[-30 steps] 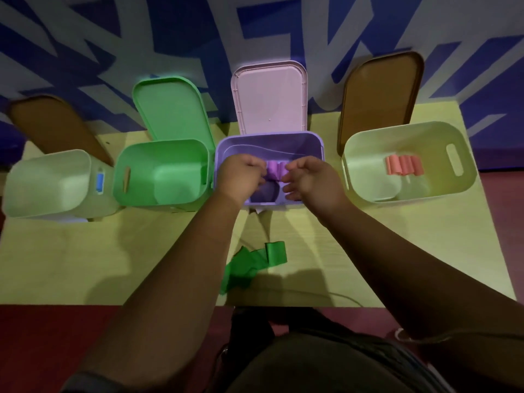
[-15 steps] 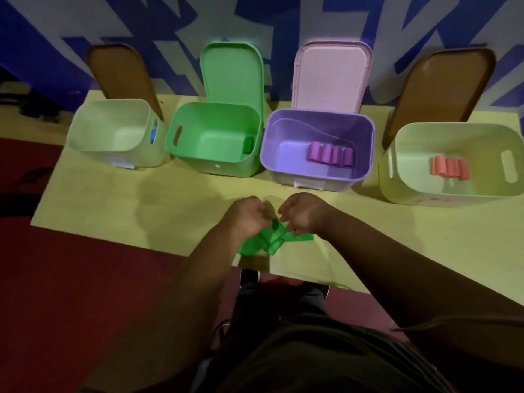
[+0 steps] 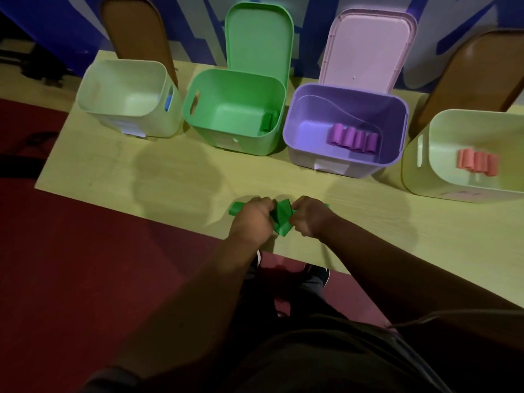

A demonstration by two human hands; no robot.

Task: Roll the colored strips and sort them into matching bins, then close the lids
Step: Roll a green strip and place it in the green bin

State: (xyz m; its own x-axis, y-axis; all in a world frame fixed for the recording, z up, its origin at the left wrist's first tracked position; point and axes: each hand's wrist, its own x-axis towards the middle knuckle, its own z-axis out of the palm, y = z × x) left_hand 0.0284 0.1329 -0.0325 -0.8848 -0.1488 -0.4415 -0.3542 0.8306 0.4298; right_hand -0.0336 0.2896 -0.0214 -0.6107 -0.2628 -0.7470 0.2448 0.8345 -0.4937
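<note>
My left hand and my right hand both grip a crumpled green strip just above the table's near edge; its ends stick out past each fist. Behind stand open bins in a row. The green bin holds one green roll against its right wall. The purple bin holds several purple rolls. The pale bin on the right holds several salmon rolls. The pale bin on the left shows a blue piece through its handle slot.
Lids lean upright behind the bins: brown, green, pink, brown. The yellow-green table ends close to my body, with red floor to the left and my shoes below.
My hands left the purple bin, where purple rolls now lie, came back to the near edge and took hold of the green strip. The camera has tilted down and left.
</note>
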